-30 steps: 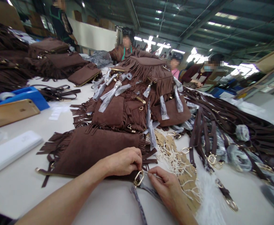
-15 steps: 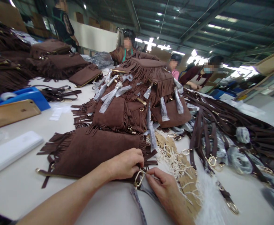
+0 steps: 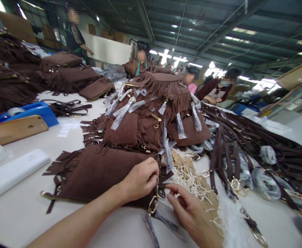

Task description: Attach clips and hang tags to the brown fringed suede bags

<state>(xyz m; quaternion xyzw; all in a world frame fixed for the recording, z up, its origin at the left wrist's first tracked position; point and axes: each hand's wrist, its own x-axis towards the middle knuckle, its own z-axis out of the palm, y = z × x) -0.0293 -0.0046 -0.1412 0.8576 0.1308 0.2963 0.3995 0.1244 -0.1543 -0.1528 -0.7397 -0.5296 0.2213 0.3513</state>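
Observation:
A brown fringed bag (image 3: 96, 172) lies flat on the white table, its zip edge toward me. My left hand (image 3: 142, 177) is closed at the bag's right end, pinching a thin pale string. That string runs down to a gold oval clasp (image 3: 153, 205), from which a plastic-wrapped strap (image 3: 152, 229) hangs. To the right, my right hand (image 3: 179, 199) has thumb and forefinger apart, with nothing seen between them. White strings (image 3: 192, 182) lie on brown paper (image 3: 211, 203) beyond it.
A pile of fringed bags (image 3: 145, 117) rises behind. Straps with gold clasps (image 3: 235, 184) spread on the right. At left are a blue tape dispenser (image 3: 49, 112), a gold phone (image 3: 19, 129) and a white box (image 3: 16, 174). Several people stand or work in the background.
My left hand has risen slightly with the string, now stretched above the clasp. The fingers of my right hand have parted and moved away from the clasp to the right.

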